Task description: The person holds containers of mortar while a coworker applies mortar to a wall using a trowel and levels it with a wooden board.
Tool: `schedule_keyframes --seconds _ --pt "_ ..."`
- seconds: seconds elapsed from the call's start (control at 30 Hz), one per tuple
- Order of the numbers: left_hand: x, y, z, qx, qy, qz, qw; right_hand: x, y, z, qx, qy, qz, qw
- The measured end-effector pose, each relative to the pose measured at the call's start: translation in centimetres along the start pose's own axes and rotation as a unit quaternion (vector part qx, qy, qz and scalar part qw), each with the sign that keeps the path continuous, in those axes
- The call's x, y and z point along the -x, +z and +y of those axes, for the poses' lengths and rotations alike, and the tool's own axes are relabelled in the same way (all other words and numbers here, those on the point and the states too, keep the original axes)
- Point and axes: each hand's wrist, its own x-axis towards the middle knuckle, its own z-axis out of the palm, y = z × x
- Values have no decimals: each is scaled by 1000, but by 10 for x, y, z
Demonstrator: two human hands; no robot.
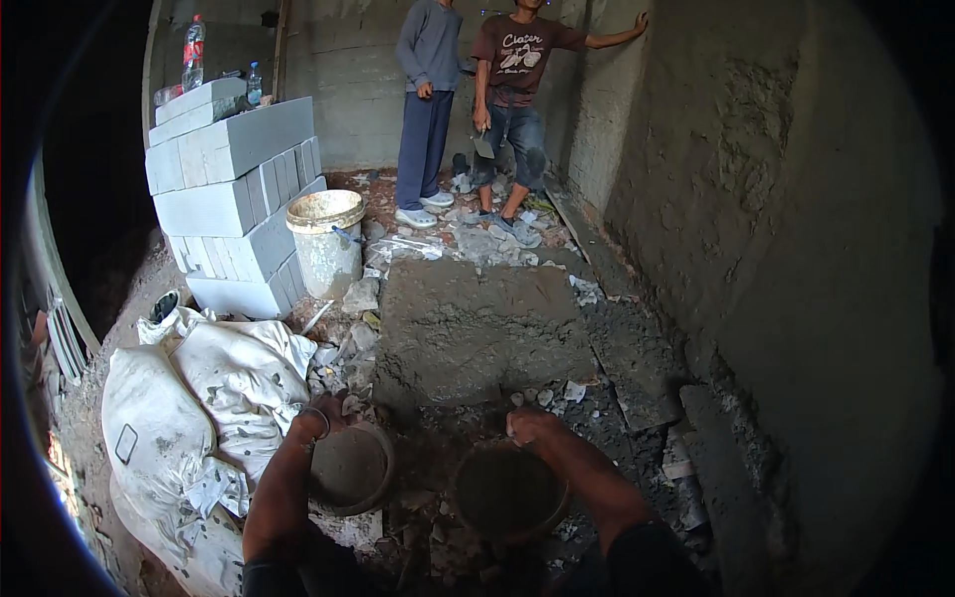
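While 2 pails [348,470] [509,490] sit just bodyward, left grip [324,414] and right grip [531,426] look curled; hold unclear.

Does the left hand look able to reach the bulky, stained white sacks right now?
Probably yes: the left hand is close beside the bulky, stained white sacks, with nothing visible blocking the way.

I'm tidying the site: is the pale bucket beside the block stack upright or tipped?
Upright: the pale bucket stands with its open rim uppermost and its narrower base down.
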Motion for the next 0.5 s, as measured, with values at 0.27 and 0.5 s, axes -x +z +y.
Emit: schedule_keyframes --seconds 0.27,0.5 --pt "-5 14 -51 64 -43 8 997 -8 -8 -20 36 19 -56 998" --pt "-10 22 -68 95 -97 39 990 0 -7 -13 18 5 -54 998"
